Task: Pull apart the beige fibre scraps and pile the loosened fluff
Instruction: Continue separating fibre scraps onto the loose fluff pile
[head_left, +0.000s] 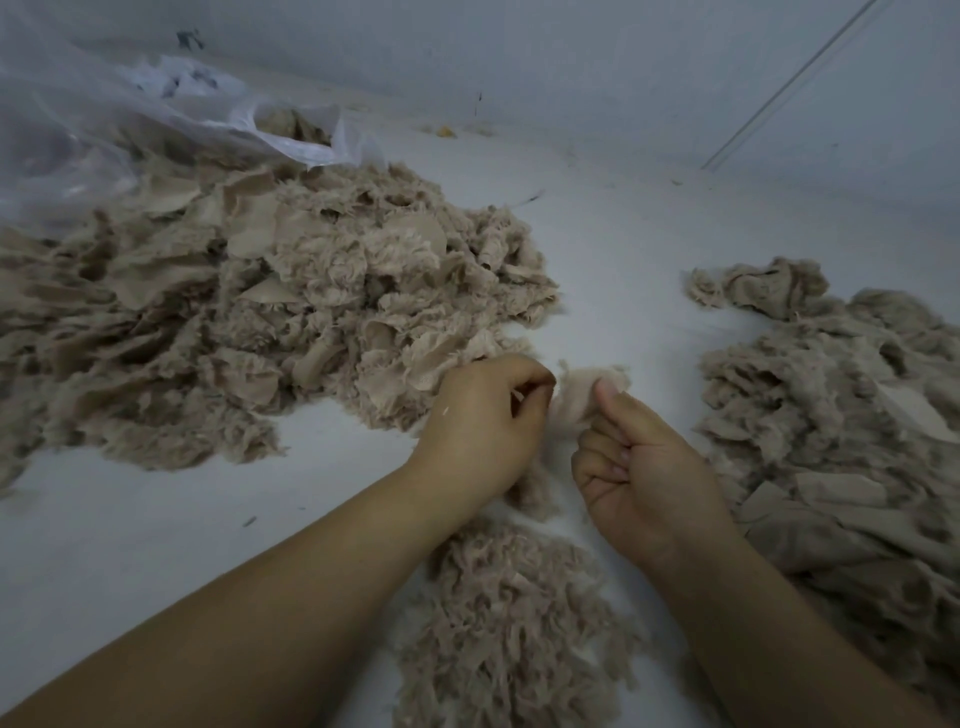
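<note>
Fingers (605, 447) of our right hand (644, 467) are curled into the palm, and its thumb presses a small beige scrap (582, 395) against them, so that hand pinches the scrap from the right. Our left hand (483, 431) meets it from the other side, knuckles up, fingers bent under and closed on the scrap's left edge; how exactly the fingertips lie there we cannot tell, since the back of the hand hides them. The scrap stands between the two hands, its frayed top showing above our right thumb.

Nearest to us, under and between our forearms, lies a pile of loosened fluff (509, 623) on the white surface (156, 519), reaching up almost to the wrists. A few wisps hang just below the held scrap.

To our right a heap of beige pieces (841, 441), some flat and cloth-like, some fluffy, spreads along the edge of the view, touching our right forearm.

Further off on the left sits the big mound of fibre scraps (260, 312), its near edge just beside our left hand. Behind it a clear plastic bag (156, 119) slumps open, with more beige material inside its mouth. Beyond that rises a pale wall (571, 62).
</note>
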